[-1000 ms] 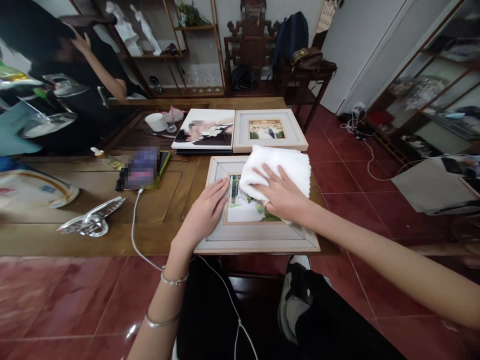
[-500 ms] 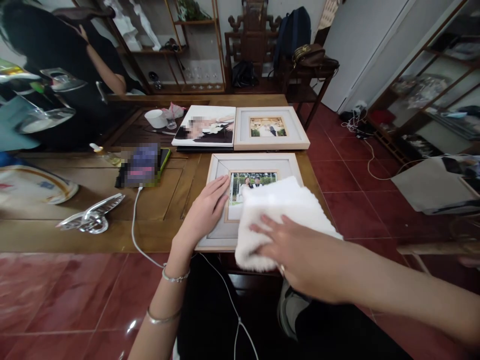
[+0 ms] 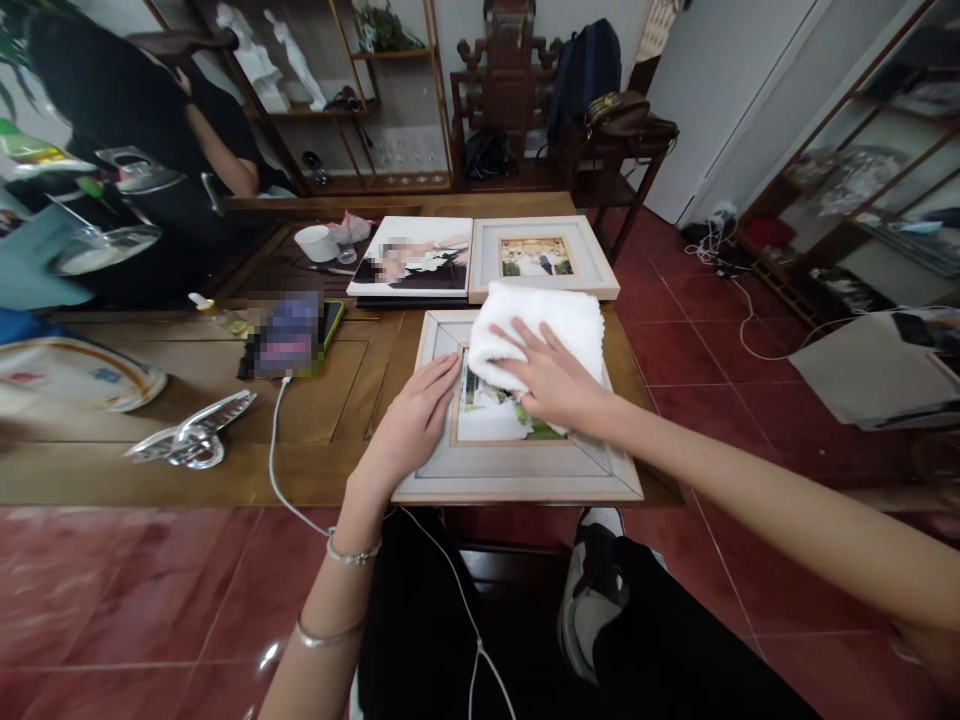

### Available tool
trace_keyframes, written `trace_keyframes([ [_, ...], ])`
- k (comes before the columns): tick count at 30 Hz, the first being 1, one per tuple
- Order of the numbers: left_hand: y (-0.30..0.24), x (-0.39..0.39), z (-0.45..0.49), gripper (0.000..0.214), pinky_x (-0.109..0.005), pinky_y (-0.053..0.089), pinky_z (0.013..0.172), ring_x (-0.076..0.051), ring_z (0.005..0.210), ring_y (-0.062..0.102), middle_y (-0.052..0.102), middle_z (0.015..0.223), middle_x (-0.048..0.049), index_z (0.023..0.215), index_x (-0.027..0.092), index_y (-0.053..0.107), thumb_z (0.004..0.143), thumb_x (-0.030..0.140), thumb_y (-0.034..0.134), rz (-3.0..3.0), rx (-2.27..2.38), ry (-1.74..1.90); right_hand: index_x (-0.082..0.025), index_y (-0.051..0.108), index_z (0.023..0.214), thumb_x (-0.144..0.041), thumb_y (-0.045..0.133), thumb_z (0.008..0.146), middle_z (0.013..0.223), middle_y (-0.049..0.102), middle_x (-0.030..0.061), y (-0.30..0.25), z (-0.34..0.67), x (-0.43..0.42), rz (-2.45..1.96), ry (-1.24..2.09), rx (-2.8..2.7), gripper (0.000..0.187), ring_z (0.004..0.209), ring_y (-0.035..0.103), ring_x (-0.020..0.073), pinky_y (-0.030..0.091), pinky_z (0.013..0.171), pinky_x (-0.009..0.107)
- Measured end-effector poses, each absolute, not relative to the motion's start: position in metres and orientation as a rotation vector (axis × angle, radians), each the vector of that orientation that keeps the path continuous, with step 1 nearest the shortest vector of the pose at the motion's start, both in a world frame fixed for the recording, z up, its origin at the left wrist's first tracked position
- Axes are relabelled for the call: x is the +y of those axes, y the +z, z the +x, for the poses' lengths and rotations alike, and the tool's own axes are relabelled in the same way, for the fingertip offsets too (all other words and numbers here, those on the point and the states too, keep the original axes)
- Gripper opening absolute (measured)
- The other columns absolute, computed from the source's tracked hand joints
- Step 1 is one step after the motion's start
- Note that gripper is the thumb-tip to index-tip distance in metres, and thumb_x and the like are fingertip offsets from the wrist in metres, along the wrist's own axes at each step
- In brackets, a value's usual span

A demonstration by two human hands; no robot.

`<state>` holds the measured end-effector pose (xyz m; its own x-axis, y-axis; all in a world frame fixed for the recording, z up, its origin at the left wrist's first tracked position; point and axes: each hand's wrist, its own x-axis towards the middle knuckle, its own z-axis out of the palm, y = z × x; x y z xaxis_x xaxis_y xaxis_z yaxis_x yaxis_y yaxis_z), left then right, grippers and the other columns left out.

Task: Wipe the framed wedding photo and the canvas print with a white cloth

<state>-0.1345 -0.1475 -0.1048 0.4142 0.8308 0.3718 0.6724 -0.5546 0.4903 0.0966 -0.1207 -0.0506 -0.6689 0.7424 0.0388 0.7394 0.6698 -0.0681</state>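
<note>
A pale wooden picture frame [image 3: 517, 485] with a photo inside lies flat at the table's front edge. My left hand [image 3: 421, 415] rests on its left side, fingers stretched out and laid flat. Over the frame's upper right part is a folded, fluffy white cloth [image 3: 559, 325], covering part of the photo. My right hand [image 3: 551, 380] holds the cloth against the frame, its fingers spread across the fabric.
Behind lie a second framed photo [image 3: 600, 262] and a white-edged photo panel [image 3: 420, 235]. A phone [image 3: 289, 335] on a white cable, a clear hair claw [image 3: 191, 435], a dropper bottle [image 3: 221, 315] and a white cup [image 3: 316, 243] stand leftward. A person [image 3: 135, 130] is at the far left.
My right hand has moved the cloth forward and away from me, from the frame's lower right to its upper right. My left hand stays in place on the frame.
</note>
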Motion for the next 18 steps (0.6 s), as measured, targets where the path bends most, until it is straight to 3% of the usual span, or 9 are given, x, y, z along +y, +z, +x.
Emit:
trace_keyframes([
  [5, -0.103, -0.149, -0.134, 0.044, -0.049, 0.035, 0.118, -0.024, 0.140, 0.044, 0.051, 0.147, -0.0129, 0.143, 0.016, 0.050, 0.102, 0.026, 0.036, 2.358, 1.327, 0.875, -0.019, 0.057, 0.139, -0.007, 0.051, 0.081, 0.162, 0.028, 0.0096, -0.049, 0.086, -0.104, -1.209, 0.054, -2.917, 0.059, 0.150, 0.007, 0.0430, 0.011, 0.115, 0.071],
  [9, -0.104, -0.149, -0.134, 0.044, -0.048, 0.034, 0.119, -0.023, 0.140, 0.044, 0.050, 0.148, -0.0132, 0.142, 0.016, 0.050, 0.101, 0.025, 0.036, 2.341, 1.341, 0.883, -0.019, 0.058, 0.138, -0.004, 0.047, 0.081, 0.160, 0.030, 0.0109, -0.035, 0.076, -0.140, -1.236, 0.300, -3.023, 0.060, 0.148, 0.011, 0.0452, 0.017, 0.111, 0.076],
  [15, -0.103, -0.150, -0.133, 0.045, -0.046, 0.032, 0.120, -0.022, 0.141, 0.041, 0.048, 0.150, -0.0128, 0.143, 0.014, 0.048, 0.101, 0.023, 0.034, 2.340, 1.347, 0.857, -0.019, 0.066, 0.128, -0.006, 0.050, 0.080, 0.155, 0.041, 0.0092, 0.007, 0.082, -0.210, -0.941, 0.880, -3.106, 0.052, 0.147, 0.024, 0.0391, 0.026, 0.114, 0.067],
  [18, -0.103, -0.150, -0.134, 0.046, -0.047, 0.032, 0.120, -0.023, 0.142, 0.041, 0.047, 0.151, -0.0117, 0.144, 0.017, 0.047, 0.101, 0.023, 0.033, 2.332, 1.337, 0.866, -0.018, 0.066, 0.127, -0.009, 0.053, 0.082, 0.152, 0.046, 0.0073, 0.018, 0.083, -0.222, -0.839, 0.992, -3.094, 0.048, 0.146, 0.029, 0.0356, 0.026, 0.117, 0.062],
])
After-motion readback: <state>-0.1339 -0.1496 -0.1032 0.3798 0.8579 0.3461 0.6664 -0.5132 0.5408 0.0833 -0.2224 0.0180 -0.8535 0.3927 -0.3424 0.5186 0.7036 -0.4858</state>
